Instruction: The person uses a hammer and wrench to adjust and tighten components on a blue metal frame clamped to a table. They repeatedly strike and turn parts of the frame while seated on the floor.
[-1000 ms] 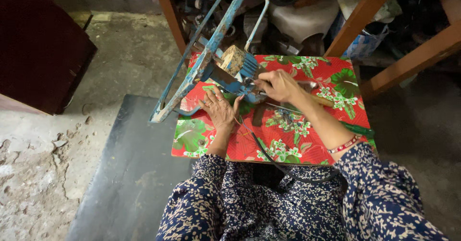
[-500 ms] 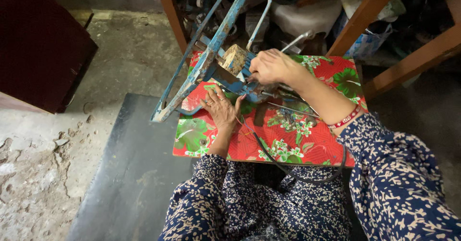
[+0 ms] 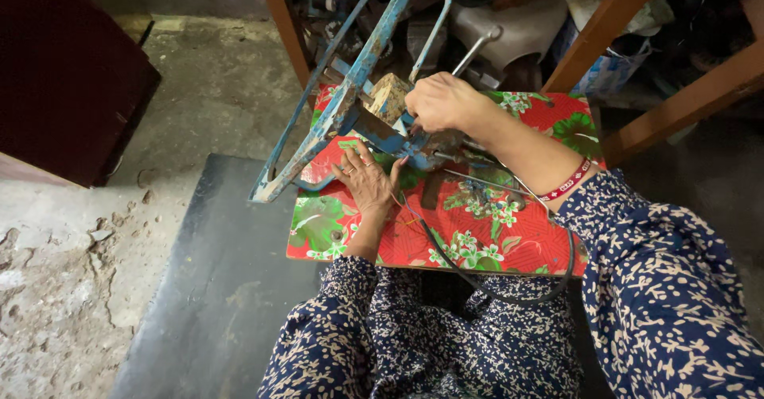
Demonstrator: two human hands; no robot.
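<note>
Two hands are at work: the left hand (image 3: pixel 368 180) lies flat with fingers spread, and the right hand (image 3: pixel 439 101) is closed into a fist just above it. One table (image 3: pixel 525 240) with a red floral cover sits under both hands. One blue metal frame (image 3: pixel 350 101) with chipped paint runs up and away from the left hand. One wooden block (image 3: pixel 390 97) sits just beside the right hand's knuckles. One black cable (image 3: pixel 446 256) loops away below the left hand. One red wristband (image 3: pixel 567 182) circles the right wrist. Two slanted wooden beams (image 3: pixel 613 25) rise beyond the right hand. One dark mat (image 3: pixel 215 288) lies on the floor left of the left hand.
</note>
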